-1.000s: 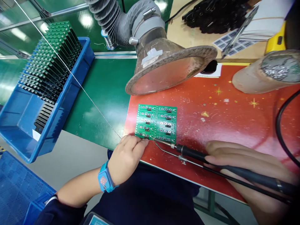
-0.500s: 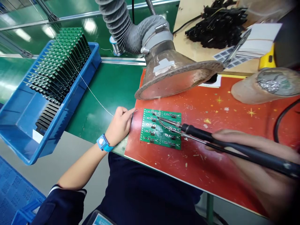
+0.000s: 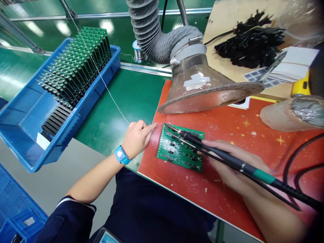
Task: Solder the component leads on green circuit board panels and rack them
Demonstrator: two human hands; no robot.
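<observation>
On the red mat lies a green circuit board (image 3: 182,153) with rows of small black components. My left hand (image 3: 138,139) is just left of the board, thumb and forefinger pinched on a thin solder wire (image 3: 113,99) that trails back over the blue bin. From the right, my right hand (image 3: 235,165) grips a soldering iron (image 3: 222,156) with a black and green handle. A thin rod with a curved metal end runs alongside the iron. The iron's tip is at the board's upper left corner, close to my left fingertips; whether it touches is too small to tell.
A fume extractor hood (image 3: 199,91) hangs low behind the board. At the left, a blue bin (image 3: 83,125) holds a row of upright circuit boards (image 3: 78,64). A solder spool (image 3: 139,52) stands behind. Right are a cylindrical container (image 3: 275,114), black cables (image 3: 250,42) and a looping cord (image 3: 287,168).
The iron's tip has moved left and up along the board to its upper left corner, with my right hand following. The camera view has shifted, and my left hand keeps its pinch.
</observation>
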